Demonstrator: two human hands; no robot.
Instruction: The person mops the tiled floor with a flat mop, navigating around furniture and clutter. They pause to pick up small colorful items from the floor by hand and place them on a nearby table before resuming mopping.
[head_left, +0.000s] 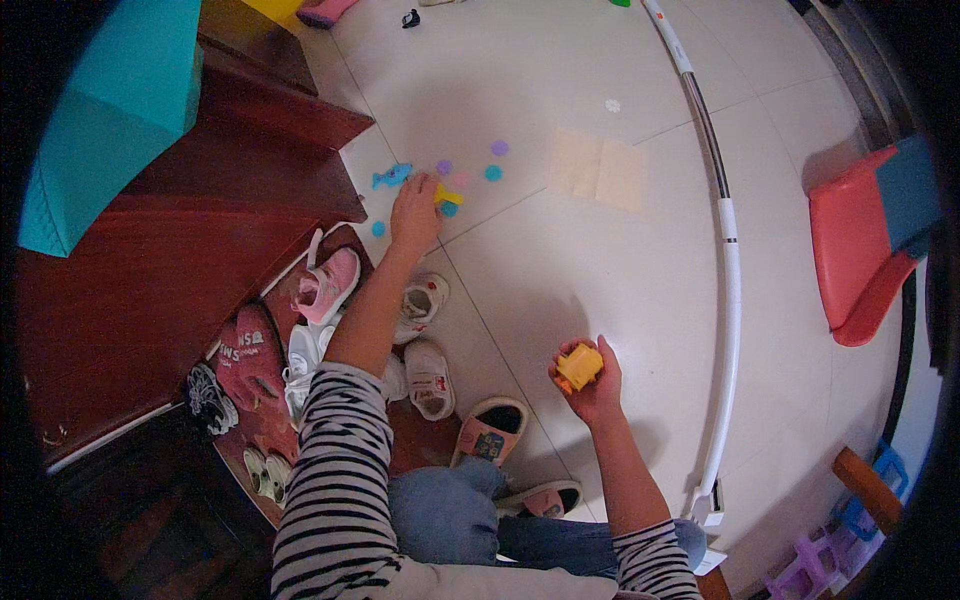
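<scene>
My left hand reaches down to the tiled floor, its fingers at a small yellow toy piece; whether they grip it is hard to tell. Just beyond the fingers lies a blue toy fish. Around them are a teal disc, a purple disc and several more small discs in teal, purple and pink. Nearer my body, my right hand is palm up, with its fingers curled around a yellow plastic toy; something orange shows beneath it.
Several shoes, including a pink shoe, stand left on a dark red surface beside a wooden cabinet. A creased beige paper lies ahead. A white and metal pole runs along the right, before a red plastic seat.
</scene>
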